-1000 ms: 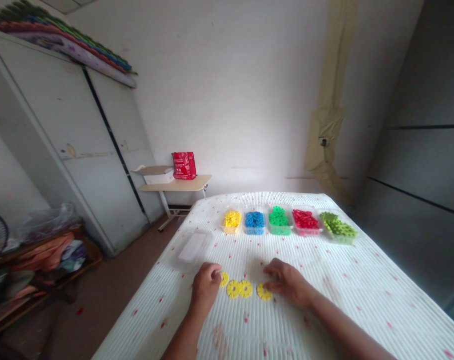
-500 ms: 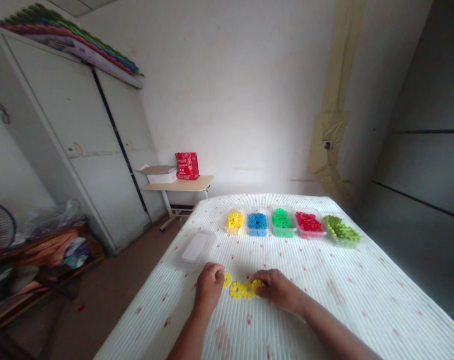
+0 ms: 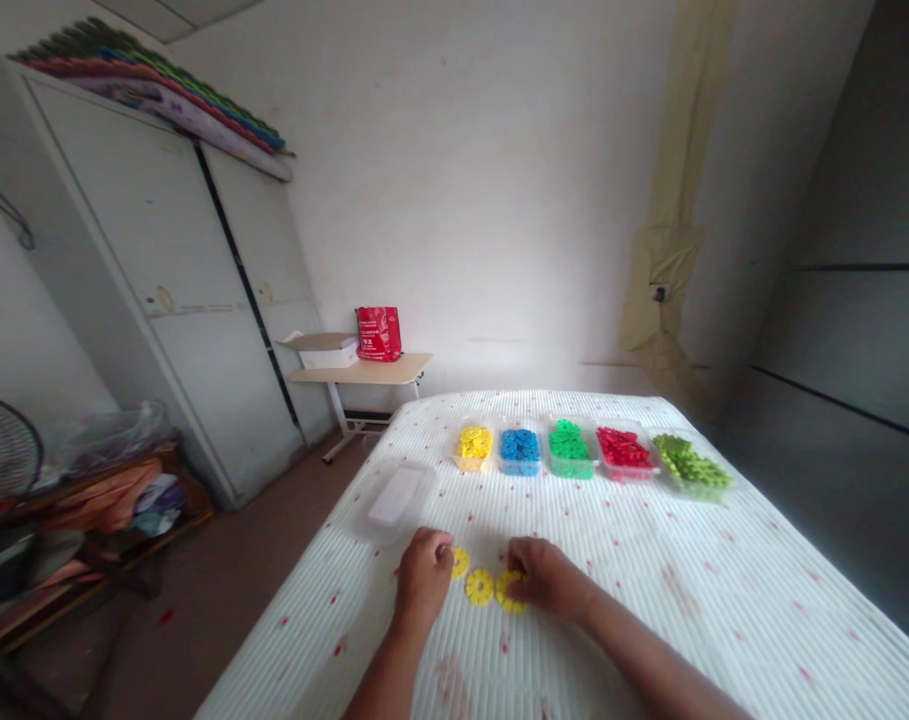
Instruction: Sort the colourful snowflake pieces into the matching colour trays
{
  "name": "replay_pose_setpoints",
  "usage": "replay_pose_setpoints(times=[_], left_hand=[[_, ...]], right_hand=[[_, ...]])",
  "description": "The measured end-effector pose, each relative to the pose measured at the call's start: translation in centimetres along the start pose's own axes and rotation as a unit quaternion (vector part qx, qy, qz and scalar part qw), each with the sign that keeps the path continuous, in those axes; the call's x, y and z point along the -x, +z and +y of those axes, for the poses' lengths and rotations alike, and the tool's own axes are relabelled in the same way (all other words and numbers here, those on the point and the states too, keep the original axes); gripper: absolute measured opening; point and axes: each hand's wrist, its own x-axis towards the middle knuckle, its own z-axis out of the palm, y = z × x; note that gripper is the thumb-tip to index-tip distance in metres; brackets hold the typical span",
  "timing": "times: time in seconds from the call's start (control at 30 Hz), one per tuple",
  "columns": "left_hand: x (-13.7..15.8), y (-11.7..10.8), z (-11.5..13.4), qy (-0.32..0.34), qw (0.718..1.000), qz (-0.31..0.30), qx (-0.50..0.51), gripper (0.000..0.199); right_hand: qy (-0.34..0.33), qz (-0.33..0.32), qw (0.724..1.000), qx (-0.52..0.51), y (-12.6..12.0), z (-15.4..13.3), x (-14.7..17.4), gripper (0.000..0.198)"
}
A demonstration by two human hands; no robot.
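My left hand [image 3: 425, 568] is closed, thumb and fingers pinched at the edge of a yellow notched plastic disc [image 3: 461, 563] that shows to its right. A second yellow disc [image 3: 479, 587] lies flat on the cloth between my hands. My right hand [image 3: 550, 578] is closed, its fingertips down over another yellow notched disc [image 3: 508, 594], which they partly cover. Whether a further disc is under the right fingers is hidden. The discs lie close together, slightly apart or just meeting at their rims.
Along the far side of the cloth-covered table [image 3: 611, 640] stand clear tubs of yellow [image 3: 474, 445], blue [image 3: 520, 450], green [image 3: 570, 448], red [image 3: 624, 450] and lime-green pieces [image 3: 690, 465]. A translucent lid [image 3: 395, 500] lies left. Beyond is a side table [image 3: 371, 372] with a red bag [image 3: 379, 334].
The disc that my right hand held up beside the row no longer shows separately. Its fingers have come down over the row's right disc, now farther from the middle one. My left hand stays put.
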Motion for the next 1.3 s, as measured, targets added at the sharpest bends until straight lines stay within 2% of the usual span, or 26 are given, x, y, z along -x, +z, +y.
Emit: replay_pose_setpoints(times=[0.1,0.17,0.33,0.47,0.57,0.7,0.83,0.9,0.97,1.03,1.1,1.17,1.3], left_hand=[[0.0,0.0,0.1,-0.006,1.000,0.004,-0.002,0.021],[0.0,0.0,0.2,-0.008,1.000,0.007,-0.002,0.021],[-0.1,0.0,0.1,-0.009,1.000,0.021,0.006,0.020],[0.1,0.0,-0.2,-0.010,0.999,0.032,0.010,0.020],[0.0,0.0,-0.2,-0.015,0.999,0.037,0.018,0.020],[-0.1,-0.1,-0.2,-0.030,0.998,0.043,0.030,0.021],[-0.2,-0.2,0.0,-0.040,0.998,0.046,0.029,0.020],[-0.1,-0.3,0.0,-0.042,0.998,0.047,0.029,0.020],[-0.1,-0.4,0.1,-0.042,0.997,0.048,0.032,0.020],[-0.1,-0.4,0.1,-0.040,0.997,0.050,0.037,0.020],[-0.1,-0.5,0.1,-0.040,0.997,0.054,0.044,0.020],[-0.1,-0.5,0.1,-0.040,0.996,0.061,0.053,0.020],[-0.2,-0.5,-0.2,-0.046,0.993,0.079,0.073,0.021]], right_hand=[[0.036,-0.043,0.995,-0.078,-1.7,0.6,-0.8,0.013],[0.045,-0.047,0.993,-0.102,-2.8,0.8,-2.0,0.016],[0.025,0.041,0.982,-0.183,-4.9,0.1,-5.5,0.031],[0.016,0.091,0.970,-0.224,-5.3,-0.7,-6.8,0.033],[0.022,0.090,0.968,-0.233,-4.5,-0.8,-6.5,0.033],[0.039,0.047,0.975,-0.215,-2.0,-0.4,-4.9,0.029],[0.035,0.004,0.982,-0.185,0.4,-0.6,-2.8,0.015],[-0.008,0.020,0.991,-0.133,1.2,-1.1,-2.0,0.011],[-0.046,0.038,0.997,-0.041,1.9,-1.7,-1.4,0.015],[-0.046,0.036,0.997,0.050,2.4,-2.2,-1.1,0.025],[-0.037,0.029,0.994,0.094,2.8,-2.5,-1.0,0.029],[-0.038,0.022,0.996,0.076,2.7,-2.6,-1.3,0.025],[-0.047,0.022,0.998,-0.041,2.1,-2.9,-2.4,0.019]])
